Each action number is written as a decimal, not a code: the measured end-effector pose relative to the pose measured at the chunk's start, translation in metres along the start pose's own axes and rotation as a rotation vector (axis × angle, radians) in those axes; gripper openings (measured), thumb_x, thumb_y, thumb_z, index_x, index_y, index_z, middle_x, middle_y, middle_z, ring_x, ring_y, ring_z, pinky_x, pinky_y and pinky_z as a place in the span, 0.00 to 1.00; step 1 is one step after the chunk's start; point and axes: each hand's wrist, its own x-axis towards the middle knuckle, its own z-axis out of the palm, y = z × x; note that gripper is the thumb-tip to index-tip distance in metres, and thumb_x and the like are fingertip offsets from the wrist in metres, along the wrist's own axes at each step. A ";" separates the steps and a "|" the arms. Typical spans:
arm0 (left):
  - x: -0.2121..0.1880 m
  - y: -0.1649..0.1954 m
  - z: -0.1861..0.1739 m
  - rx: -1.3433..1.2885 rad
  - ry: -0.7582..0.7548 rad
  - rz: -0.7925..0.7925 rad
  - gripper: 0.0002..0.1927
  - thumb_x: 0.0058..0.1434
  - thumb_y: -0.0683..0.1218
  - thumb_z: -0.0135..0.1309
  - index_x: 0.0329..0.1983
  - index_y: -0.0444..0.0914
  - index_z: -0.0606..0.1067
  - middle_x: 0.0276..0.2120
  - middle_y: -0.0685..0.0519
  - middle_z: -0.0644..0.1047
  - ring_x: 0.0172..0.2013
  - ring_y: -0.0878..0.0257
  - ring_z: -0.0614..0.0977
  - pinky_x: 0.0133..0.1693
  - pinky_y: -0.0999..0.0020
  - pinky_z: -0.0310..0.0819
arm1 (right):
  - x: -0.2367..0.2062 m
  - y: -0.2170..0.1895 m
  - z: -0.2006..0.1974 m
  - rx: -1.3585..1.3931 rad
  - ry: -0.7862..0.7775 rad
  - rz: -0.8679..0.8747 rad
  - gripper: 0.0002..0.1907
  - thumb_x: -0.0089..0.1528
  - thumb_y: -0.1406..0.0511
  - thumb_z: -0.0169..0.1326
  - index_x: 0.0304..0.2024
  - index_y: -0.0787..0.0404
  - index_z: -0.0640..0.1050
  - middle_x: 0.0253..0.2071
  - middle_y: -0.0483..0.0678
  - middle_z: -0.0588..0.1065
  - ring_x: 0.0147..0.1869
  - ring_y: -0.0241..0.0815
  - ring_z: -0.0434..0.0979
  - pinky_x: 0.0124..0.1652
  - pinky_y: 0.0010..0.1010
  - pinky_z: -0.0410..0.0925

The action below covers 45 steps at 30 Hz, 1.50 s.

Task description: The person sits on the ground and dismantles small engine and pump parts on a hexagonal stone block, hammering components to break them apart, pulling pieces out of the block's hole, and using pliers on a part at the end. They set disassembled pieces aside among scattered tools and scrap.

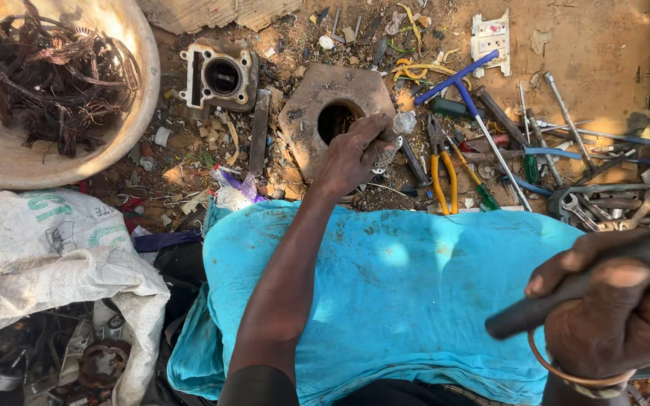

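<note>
A: Head view, nearest first: what sits closest, measured from the blue cloth [400, 293]?

B: At its right edge, low in the picture, the right hand [615, 319] is wrapped tight round a dark bar [566, 289]. The bar's long axis runs up to the right and down to the left, its blunt end over the cloth. A thin bangle [566, 370] circles that wrist.

A: And the left hand [355, 154]?

B: It reaches across the cloth to just past its far edge. The fingers are curled shut on a small grey metal part [385, 156], held against the rusty block [336, 116] right at the rim of its round hole.

A: So which hand is nearer the block?

B: The left, touching it. The right hangs well back, on the near side of the cloth; the block lies up and to the left of it.

A: Left of the cloth?

B: A white sack [54, 256] with scrap spilling below.

A: Beyond the cloth?

B: To the right, orange pliers [441, 169], a screwdriver [474, 174] and spanners [611, 207]. Farther, a cylinder casting [220, 75], and far left a basin [148, 83] of tangled wire [54, 75].
</note>
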 end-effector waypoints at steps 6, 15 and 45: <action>0.002 0.002 0.000 0.022 0.024 0.029 0.25 0.58 0.34 0.59 0.60 0.38 0.74 0.59 0.43 0.76 0.60 0.45 0.77 0.58 0.56 0.73 | 0.020 0.048 0.049 -0.334 -0.351 0.241 0.25 0.70 0.60 0.52 0.67 0.61 0.65 0.31 0.51 0.72 0.25 0.35 0.72 0.24 0.27 0.69; 0.000 0.008 -0.006 -0.087 0.015 0.021 0.20 0.64 0.41 0.60 0.59 0.41 0.75 0.49 0.48 0.82 0.50 0.52 0.86 0.50 0.58 0.79 | 0.035 -0.003 0.018 0.015 -0.093 -0.054 0.10 0.73 0.61 0.48 0.49 0.60 0.72 0.31 0.44 0.74 0.26 0.31 0.74 0.26 0.23 0.69; -0.003 0.001 -0.020 -0.432 0.084 -0.446 0.30 0.67 0.54 0.55 0.68 0.42 0.61 0.56 0.43 0.76 0.51 0.54 0.81 0.45 0.56 0.83 | -0.014 0.040 0.024 -0.007 -0.107 0.578 0.15 0.70 0.59 0.47 0.57 0.56 0.67 0.23 0.41 0.68 0.18 0.31 0.67 0.17 0.25 0.63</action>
